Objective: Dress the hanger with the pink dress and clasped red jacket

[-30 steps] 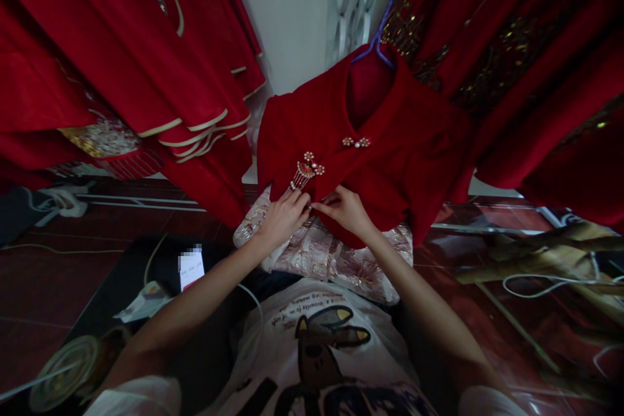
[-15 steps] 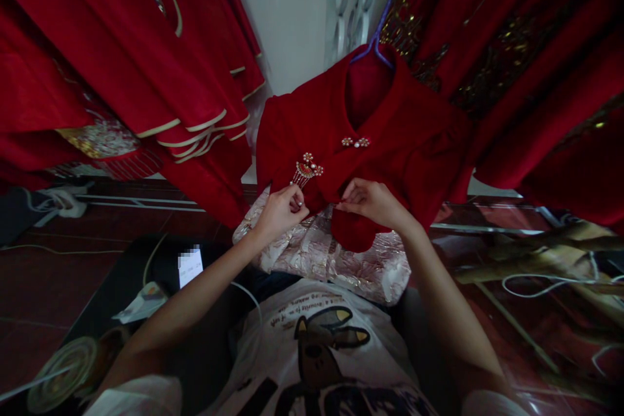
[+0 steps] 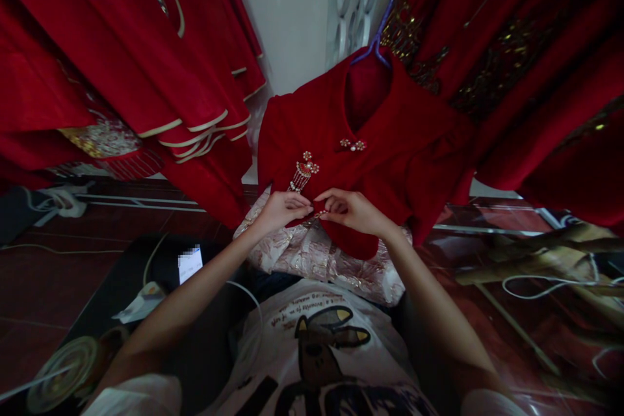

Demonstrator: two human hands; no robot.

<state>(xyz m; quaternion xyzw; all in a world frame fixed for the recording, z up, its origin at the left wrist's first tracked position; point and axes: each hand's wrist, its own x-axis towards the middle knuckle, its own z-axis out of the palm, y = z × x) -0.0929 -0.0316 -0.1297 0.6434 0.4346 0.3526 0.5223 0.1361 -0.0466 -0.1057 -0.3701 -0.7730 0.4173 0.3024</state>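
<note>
A red jacket hangs in front of me on a purple hanger, its lower part over my lap. My left hand pinches the jacket's front edge, just below a fan-shaped brooch with beaded tassels. Facing it, my right hand is closed at the overlapping front edge, thumb and forefinger around it. A small beaded fastening shows between the fingertips of both hands. Higher up, a flower-and-pearl fastening sits at the neckline. Exactly what each fingertip grips is partly hidden.
Red garments with pale piping hang on the left, and gold-embroidered ones on the right. Shiny pale quilted fabric covers my lap. A dark surface at left bears a phone and a lidded cup.
My right hand has moved left, bringing the front edge close to my left hand. The beaded fastening now shows between the fingertips, and the jacket's lower flap has shifted slightly left.
</note>
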